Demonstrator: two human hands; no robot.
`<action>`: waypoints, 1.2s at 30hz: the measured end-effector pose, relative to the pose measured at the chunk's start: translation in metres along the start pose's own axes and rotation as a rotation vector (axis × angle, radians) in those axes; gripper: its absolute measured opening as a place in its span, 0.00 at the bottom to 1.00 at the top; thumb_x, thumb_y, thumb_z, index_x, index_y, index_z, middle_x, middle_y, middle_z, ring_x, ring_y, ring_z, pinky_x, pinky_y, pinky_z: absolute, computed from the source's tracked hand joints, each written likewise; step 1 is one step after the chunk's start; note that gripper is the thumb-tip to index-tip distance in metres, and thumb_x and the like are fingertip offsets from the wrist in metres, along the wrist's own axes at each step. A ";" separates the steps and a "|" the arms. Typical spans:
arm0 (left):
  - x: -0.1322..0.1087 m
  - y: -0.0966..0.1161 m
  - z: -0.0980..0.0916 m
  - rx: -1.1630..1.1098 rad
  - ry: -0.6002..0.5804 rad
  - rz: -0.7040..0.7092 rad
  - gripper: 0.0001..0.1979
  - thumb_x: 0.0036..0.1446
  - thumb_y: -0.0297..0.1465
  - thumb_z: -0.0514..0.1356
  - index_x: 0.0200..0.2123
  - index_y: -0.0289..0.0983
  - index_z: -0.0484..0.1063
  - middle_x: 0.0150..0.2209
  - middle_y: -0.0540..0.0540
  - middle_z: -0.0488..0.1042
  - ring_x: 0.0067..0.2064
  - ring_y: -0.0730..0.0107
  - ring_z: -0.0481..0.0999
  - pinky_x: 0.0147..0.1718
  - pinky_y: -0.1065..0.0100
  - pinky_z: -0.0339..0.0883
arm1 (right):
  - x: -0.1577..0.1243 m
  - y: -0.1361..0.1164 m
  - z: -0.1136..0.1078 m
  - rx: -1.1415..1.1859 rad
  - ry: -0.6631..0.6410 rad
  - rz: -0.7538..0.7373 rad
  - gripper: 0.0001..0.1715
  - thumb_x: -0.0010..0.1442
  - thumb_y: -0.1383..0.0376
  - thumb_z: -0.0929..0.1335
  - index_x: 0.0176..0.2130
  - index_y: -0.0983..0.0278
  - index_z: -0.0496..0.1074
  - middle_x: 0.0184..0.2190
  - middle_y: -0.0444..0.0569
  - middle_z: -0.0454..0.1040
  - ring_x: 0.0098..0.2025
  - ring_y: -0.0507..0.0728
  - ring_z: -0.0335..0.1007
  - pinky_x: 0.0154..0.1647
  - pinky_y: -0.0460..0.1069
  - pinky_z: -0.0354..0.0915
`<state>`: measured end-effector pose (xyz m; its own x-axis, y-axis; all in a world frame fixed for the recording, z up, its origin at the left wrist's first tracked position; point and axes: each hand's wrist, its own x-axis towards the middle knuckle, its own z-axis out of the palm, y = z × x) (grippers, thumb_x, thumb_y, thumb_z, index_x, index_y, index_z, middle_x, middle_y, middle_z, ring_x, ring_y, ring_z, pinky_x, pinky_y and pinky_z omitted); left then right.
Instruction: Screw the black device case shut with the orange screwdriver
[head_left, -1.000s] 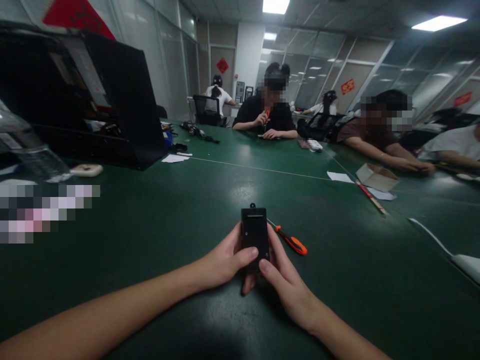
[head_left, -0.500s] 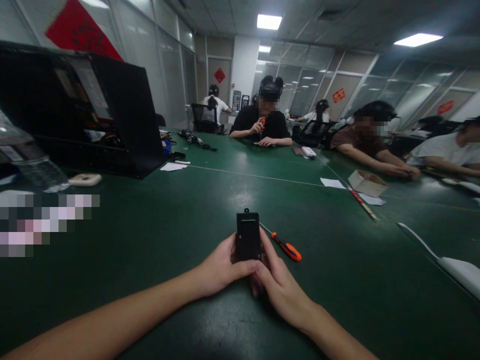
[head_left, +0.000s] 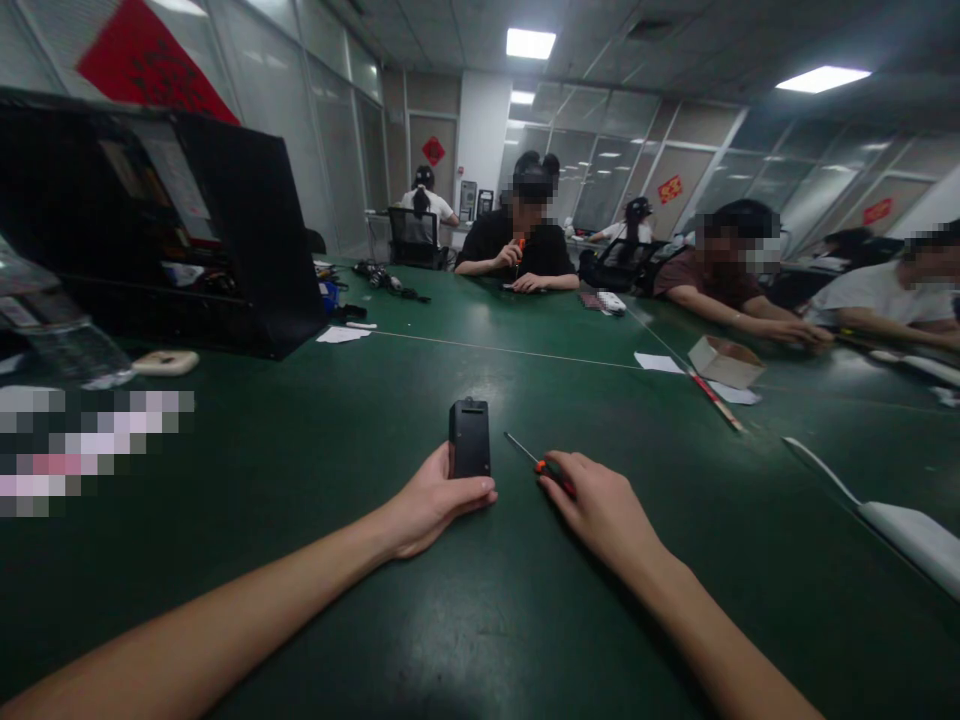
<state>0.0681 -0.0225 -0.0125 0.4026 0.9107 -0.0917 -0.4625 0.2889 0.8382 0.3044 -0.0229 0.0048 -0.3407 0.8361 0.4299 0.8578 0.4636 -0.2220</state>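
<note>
A small black box (head_left: 471, 440) stands upright in my left hand (head_left: 441, 503), whose thumb lies across its lower front and whose other fingers are mostly hidden behind it. To the right, my right hand (head_left: 596, 500) is closed around the handle of an orange and black screwdriver (head_left: 541, 467). The screwdriver's thin metal shaft points up and left, towards the black box, without touching it. Both hands are low over the green table (head_left: 450, 620).
A large open black case (head_left: 289, 250) and a plastic bottle (head_left: 67, 340) stand at the left. Farther right are a cardboard box (head_left: 724, 362), a red stick (head_left: 716, 402) and a white object (head_left: 911, 540). Several people sit around the room, one across the table.
My right hand has let go of the black box, moved right and closed on the screwdriver. My left hand has shifted slightly left and up with the box.
</note>
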 end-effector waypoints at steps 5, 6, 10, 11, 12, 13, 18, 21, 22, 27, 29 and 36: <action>0.004 0.002 -0.003 0.027 0.040 0.045 0.24 0.46 0.28 0.74 0.42 0.36 0.65 0.37 0.51 0.71 0.34 0.75 0.76 0.42 0.67 0.71 | 0.000 -0.015 -0.009 0.168 0.313 0.018 0.10 0.65 0.60 0.69 0.44 0.64 0.72 0.39 0.51 0.77 0.39 0.57 0.76 0.40 0.52 0.74; 0.005 0.002 -0.004 0.035 0.048 0.055 0.24 0.46 0.28 0.73 0.42 0.36 0.65 0.37 0.51 0.71 0.34 0.76 0.75 0.42 0.66 0.71 | -0.001 -0.019 -0.013 0.225 0.419 0.023 0.10 0.64 0.61 0.70 0.44 0.63 0.72 0.38 0.51 0.77 0.39 0.57 0.77 0.40 0.52 0.74; 0.008 0.004 -0.006 0.063 0.077 0.065 0.24 0.46 0.28 0.73 0.43 0.37 0.65 0.37 0.51 0.70 0.33 0.77 0.73 0.39 0.66 0.72 | -0.005 -0.034 -0.024 0.391 0.697 -0.036 0.17 0.58 0.69 0.74 0.47 0.60 0.72 0.39 0.48 0.78 0.40 0.57 0.78 0.41 0.53 0.76; 0.009 0.005 -0.006 0.074 0.082 0.069 0.24 0.46 0.29 0.73 0.43 0.37 0.65 0.37 0.51 0.70 0.33 0.77 0.72 0.38 0.67 0.72 | -0.005 -0.037 -0.025 0.392 0.690 -0.088 0.17 0.57 0.71 0.74 0.46 0.60 0.72 0.39 0.48 0.78 0.39 0.57 0.78 0.41 0.53 0.77; 0.009 0.005 -0.006 0.085 0.086 0.074 0.24 0.45 0.29 0.73 0.43 0.37 0.66 0.37 0.51 0.70 0.33 0.76 0.72 0.38 0.67 0.72 | -0.005 -0.040 -0.026 0.383 0.665 -0.150 0.16 0.56 0.72 0.74 0.44 0.60 0.72 0.38 0.48 0.79 0.39 0.57 0.79 0.39 0.52 0.77; 0.009 0.005 -0.006 0.099 0.088 0.080 0.24 0.45 0.29 0.73 0.42 0.37 0.66 0.37 0.51 0.70 0.33 0.76 0.72 0.37 0.67 0.72 | -0.005 -0.042 -0.027 0.365 0.625 -0.216 0.15 0.56 0.73 0.74 0.42 0.60 0.73 0.37 0.48 0.79 0.38 0.57 0.79 0.38 0.52 0.77; 0.013 0.008 -0.012 0.157 0.129 0.106 0.22 0.45 0.30 0.72 0.41 0.37 0.65 0.35 0.52 0.68 0.34 0.75 0.72 0.36 0.68 0.71 | -0.004 -0.043 -0.026 0.296 0.474 -0.350 0.13 0.55 0.75 0.73 0.39 0.62 0.73 0.35 0.50 0.78 0.36 0.55 0.78 0.35 0.49 0.76; 0.018 0.010 -0.019 0.210 0.130 0.152 0.21 0.47 0.30 0.70 0.41 0.37 0.65 0.35 0.52 0.68 0.33 0.75 0.72 0.34 0.69 0.70 | -0.005 -0.041 -0.024 0.303 0.431 -0.332 0.12 0.56 0.75 0.72 0.39 0.62 0.73 0.35 0.49 0.77 0.35 0.55 0.77 0.34 0.49 0.75; 0.019 0.011 -0.022 0.235 0.127 0.171 0.20 0.48 0.30 0.70 0.41 0.37 0.64 0.35 0.52 0.68 0.32 0.75 0.72 0.33 0.70 0.69 | -0.005 -0.041 -0.023 0.305 0.416 -0.329 0.11 0.57 0.75 0.72 0.39 0.62 0.73 0.35 0.49 0.76 0.35 0.55 0.77 0.35 0.49 0.75; 0.023 0.016 -0.029 0.400 0.117 0.261 0.18 0.49 0.31 0.68 0.41 0.36 0.65 0.32 0.52 0.69 0.29 0.75 0.69 0.28 0.71 0.64 | -0.004 -0.039 -0.016 0.293 0.331 -0.336 0.09 0.58 0.74 0.70 0.38 0.62 0.73 0.35 0.49 0.76 0.35 0.54 0.76 0.35 0.48 0.74; 0.023 0.018 -0.029 0.454 0.103 0.283 0.17 0.50 0.32 0.68 0.39 0.36 0.65 0.30 0.53 0.68 0.27 0.75 0.67 0.27 0.71 0.61 | -0.005 -0.038 -0.015 0.291 0.351 -0.357 0.10 0.57 0.75 0.71 0.38 0.62 0.73 0.34 0.48 0.76 0.34 0.54 0.76 0.34 0.48 0.74; 0.024 0.019 -0.028 0.487 0.132 0.289 0.19 0.48 0.32 0.68 0.41 0.36 0.66 0.33 0.51 0.68 0.28 0.75 0.65 0.26 0.72 0.59 | -0.005 -0.038 -0.017 0.263 0.466 -0.357 0.13 0.56 0.76 0.72 0.39 0.61 0.73 0.34 0.49 0.76 0.34 0.54 0.76 0.33 0.49 0.74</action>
<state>0.0468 0.0129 -0.0136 0.1978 0.9706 0.1372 -0.1092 -0.1173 0.9871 0.2798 -0.0496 0.0261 -0.3342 0.4291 0.8392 0.5794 0.7958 -0.1762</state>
